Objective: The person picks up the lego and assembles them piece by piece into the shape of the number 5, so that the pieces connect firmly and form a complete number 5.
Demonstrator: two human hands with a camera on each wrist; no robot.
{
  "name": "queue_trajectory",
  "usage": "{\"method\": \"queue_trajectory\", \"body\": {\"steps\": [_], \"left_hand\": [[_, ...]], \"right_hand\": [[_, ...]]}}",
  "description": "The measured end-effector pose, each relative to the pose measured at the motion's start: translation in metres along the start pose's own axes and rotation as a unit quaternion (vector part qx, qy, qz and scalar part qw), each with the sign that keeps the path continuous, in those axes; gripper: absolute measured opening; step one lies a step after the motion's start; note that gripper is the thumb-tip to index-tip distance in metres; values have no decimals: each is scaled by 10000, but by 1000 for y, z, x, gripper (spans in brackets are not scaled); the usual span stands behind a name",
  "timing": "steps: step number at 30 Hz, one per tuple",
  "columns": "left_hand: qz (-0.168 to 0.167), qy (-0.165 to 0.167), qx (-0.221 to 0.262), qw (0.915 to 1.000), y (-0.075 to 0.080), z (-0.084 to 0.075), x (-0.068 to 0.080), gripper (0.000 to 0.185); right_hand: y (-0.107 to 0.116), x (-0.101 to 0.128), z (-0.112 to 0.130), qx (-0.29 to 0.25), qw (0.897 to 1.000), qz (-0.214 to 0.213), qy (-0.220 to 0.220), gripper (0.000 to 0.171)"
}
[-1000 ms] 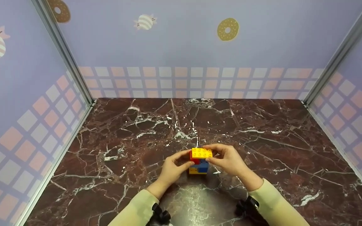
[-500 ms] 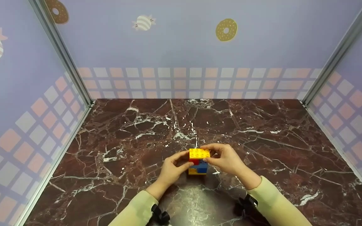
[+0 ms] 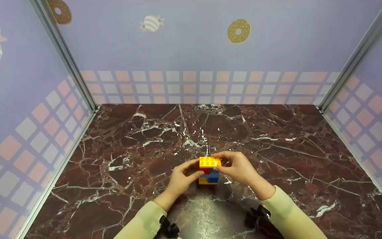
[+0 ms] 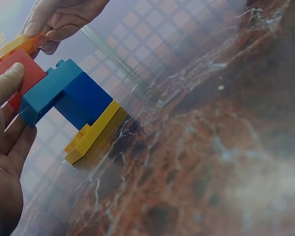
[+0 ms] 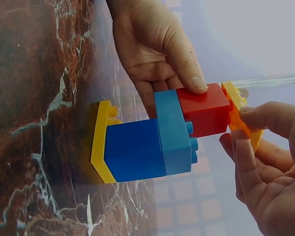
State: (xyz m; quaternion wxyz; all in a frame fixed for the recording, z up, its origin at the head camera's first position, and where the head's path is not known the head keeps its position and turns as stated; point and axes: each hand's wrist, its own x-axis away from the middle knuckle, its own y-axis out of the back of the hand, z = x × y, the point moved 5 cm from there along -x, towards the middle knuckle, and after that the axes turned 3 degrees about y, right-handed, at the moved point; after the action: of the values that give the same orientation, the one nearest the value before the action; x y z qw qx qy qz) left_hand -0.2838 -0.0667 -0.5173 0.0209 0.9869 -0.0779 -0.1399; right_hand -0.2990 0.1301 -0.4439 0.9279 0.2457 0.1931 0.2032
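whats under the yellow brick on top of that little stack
Under the yellow top brick sits a red brick, then blue bricks on a flat yellow base plate. Fingers cover part of the joint, so how fully it is seated cannot be seen.

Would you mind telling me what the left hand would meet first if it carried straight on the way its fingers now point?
The left hand already touches the red brick of the brick stack. Pushing on through, it would probably reach the right hand at the yellow brick on top.
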Motion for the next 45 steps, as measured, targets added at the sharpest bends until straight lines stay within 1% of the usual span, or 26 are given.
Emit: {"method": "queue_trajectory", "body": {"steps": [5,8,10,14,17,19,33,45], "left_hand": [[23,-29,82,10000,-1,-1,1,45],[73,-113,184,9997,-2,-2,2,48],[108,-242,207,9994,-2,-3,2,52],[126,-638,180,9977,-2,-6,3,59],[114,-858,205,9960,-2,-7,3,57],[128,-913,249,9954,-3,-7,3,54],[175,-769,374,9962,-2,-7,2,51],[105,-769,129,9969,-2,-9,3,51]], "right_hand": [[1,0,2,138,9999,18,79,35],[1,-1,3,233,9996,25,153,34],[0,-1,3,261,9995,37,157,34],[0,-1,2,338,9993,49,140,34],[0,-2,2,370,9992,42,116,34],[0,-2,3,380,9992,33,104,34],[2,-4,4,476,9988,140,-1,34],[3,-3,7,530,9983,211,117,33]]}}
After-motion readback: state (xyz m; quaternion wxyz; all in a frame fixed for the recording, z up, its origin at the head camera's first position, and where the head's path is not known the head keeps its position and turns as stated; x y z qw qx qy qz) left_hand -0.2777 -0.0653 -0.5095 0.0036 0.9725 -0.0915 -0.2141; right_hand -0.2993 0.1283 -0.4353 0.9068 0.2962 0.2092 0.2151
